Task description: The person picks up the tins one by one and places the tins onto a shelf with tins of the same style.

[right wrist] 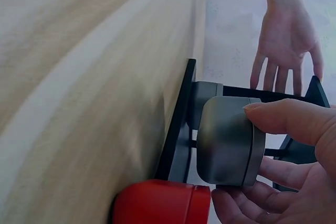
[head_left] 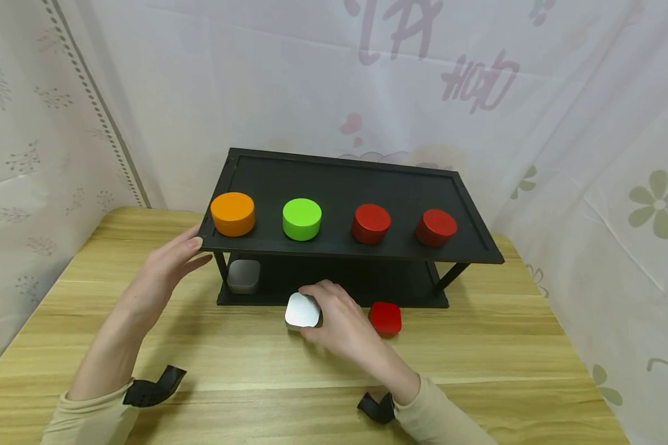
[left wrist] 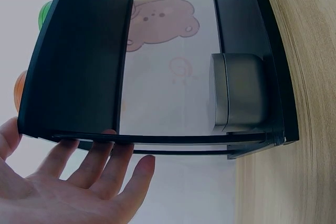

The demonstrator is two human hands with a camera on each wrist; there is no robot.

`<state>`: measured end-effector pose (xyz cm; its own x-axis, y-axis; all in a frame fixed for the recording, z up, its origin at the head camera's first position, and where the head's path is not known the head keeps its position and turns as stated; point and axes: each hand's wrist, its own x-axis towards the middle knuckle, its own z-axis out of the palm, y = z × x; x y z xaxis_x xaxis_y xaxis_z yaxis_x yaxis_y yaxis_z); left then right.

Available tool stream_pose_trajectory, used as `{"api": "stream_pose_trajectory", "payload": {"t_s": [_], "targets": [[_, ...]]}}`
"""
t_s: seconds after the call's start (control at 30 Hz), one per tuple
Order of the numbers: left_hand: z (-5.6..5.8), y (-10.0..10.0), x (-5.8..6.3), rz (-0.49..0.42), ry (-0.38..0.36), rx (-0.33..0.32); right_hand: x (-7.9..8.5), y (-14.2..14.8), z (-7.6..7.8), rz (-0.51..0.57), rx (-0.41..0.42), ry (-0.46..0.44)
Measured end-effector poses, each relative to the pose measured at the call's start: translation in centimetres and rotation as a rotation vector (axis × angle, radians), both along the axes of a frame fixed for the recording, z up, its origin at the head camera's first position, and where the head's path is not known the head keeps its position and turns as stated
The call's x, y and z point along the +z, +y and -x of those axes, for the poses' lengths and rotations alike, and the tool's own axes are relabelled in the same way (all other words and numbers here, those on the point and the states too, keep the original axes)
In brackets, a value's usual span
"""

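Table (head_left: 245,383) of pale wood at the bottom. On it, a black shelf (head_left: 339,185) with two levels. Left hand (head_left: 169,262) at the shelf's left end, fingers spread and fairly straight, thumb at the top edge. Right hand (head_left: 342,318) well apart from the left, thumb and fingers pinching a gray tin (head_left: 302,311) in front of the shelf, left of a red tin (head_left: 386,318). Gray tin probably light, hard and smooth, so maybe slippery, but not likely to break. Best place to hold: flat sides, snug, not only by the lid (right wrist: 256,150), perhaps loose.
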<state>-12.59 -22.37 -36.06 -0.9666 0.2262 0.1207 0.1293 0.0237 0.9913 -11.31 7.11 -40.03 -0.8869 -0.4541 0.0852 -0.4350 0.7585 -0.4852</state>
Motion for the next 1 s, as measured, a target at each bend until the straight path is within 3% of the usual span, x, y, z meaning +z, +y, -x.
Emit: {"api": "stream_pose_trajectory", "payload": {"t_s": [1.0], "targets": [[-0.1,0.0,0.2,0.010,-0.045,0.030,0.6,-1.4,3.9,0.013,-0.048,-0.085]]}}
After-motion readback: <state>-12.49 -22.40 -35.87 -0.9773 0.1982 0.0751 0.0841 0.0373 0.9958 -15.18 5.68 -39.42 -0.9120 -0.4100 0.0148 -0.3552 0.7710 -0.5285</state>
